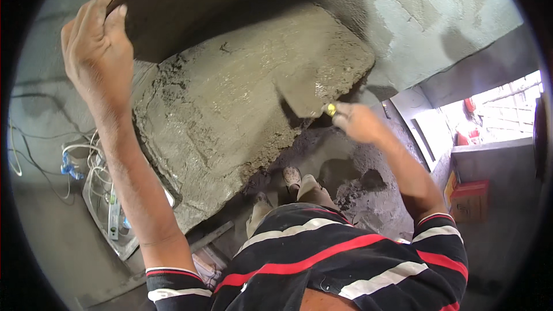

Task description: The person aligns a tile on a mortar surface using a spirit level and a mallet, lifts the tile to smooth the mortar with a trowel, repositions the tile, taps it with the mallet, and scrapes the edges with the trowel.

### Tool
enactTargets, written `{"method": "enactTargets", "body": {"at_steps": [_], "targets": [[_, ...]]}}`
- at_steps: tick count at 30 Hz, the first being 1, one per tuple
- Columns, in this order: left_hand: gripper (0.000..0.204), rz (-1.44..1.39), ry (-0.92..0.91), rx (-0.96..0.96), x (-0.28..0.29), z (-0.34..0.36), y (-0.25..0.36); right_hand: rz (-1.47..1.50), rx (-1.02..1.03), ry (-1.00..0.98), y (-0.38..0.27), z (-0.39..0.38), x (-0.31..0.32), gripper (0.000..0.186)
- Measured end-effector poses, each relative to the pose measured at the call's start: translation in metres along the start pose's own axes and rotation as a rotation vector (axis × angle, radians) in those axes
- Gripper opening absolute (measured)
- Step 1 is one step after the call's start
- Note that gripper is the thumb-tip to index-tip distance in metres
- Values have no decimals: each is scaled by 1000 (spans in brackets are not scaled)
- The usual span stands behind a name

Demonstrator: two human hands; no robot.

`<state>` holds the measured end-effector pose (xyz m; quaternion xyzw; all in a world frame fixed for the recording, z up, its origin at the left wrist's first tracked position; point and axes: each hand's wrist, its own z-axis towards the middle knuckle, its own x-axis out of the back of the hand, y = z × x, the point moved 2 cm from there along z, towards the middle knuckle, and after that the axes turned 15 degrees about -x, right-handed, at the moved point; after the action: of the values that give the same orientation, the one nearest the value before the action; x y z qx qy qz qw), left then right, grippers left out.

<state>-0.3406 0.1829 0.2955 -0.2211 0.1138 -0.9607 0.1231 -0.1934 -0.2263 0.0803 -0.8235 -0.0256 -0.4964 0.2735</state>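
A broad slab of wet grey mortar point(224, 98) spreads in front of me, with a rough, crumbly near edge. My right hand point(360, 122) is closed round the handle of a trowel, whose yellow end shows at the fingers. The trowel's flat blade point(302, 97) lies over the mortar near its right edge and looks slightly blurred. At the upper left, my left hand point(101, 49) grips the edge of a large dark board point(178, 14), thumb on one side and fingers on the other. The board stands tilted over the far left part of the mortar.
Tangled cables point(95, 158) and a spirit level point(113, 217) lie on a tray to the left. A reddish box point(469, 200) stands at right, below a bright wall opening point(495, 109). Loose mortar point(368, 190) covers the floor beside my feet point(292, 177). A plastered wall point(426, 17) rises behind.
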Motion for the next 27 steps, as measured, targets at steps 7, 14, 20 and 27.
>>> {"method": "enactTargets", "body": {"at_steps": [7,14,20,27], "targets": [[18,-98,247,18,-2,0,5,-157,315,-96,-104,-65,-62,30],[17,-173,188,-9,20,-6,7,218,335,-220,-210,-57,-123,34],[19,-298,11,49,33,-9,27,87,523,-229,-271,-16,-260,45],[30,-155,237,-66,39,-41,39,295,224,-233,-267,-24,-189,56]]}}
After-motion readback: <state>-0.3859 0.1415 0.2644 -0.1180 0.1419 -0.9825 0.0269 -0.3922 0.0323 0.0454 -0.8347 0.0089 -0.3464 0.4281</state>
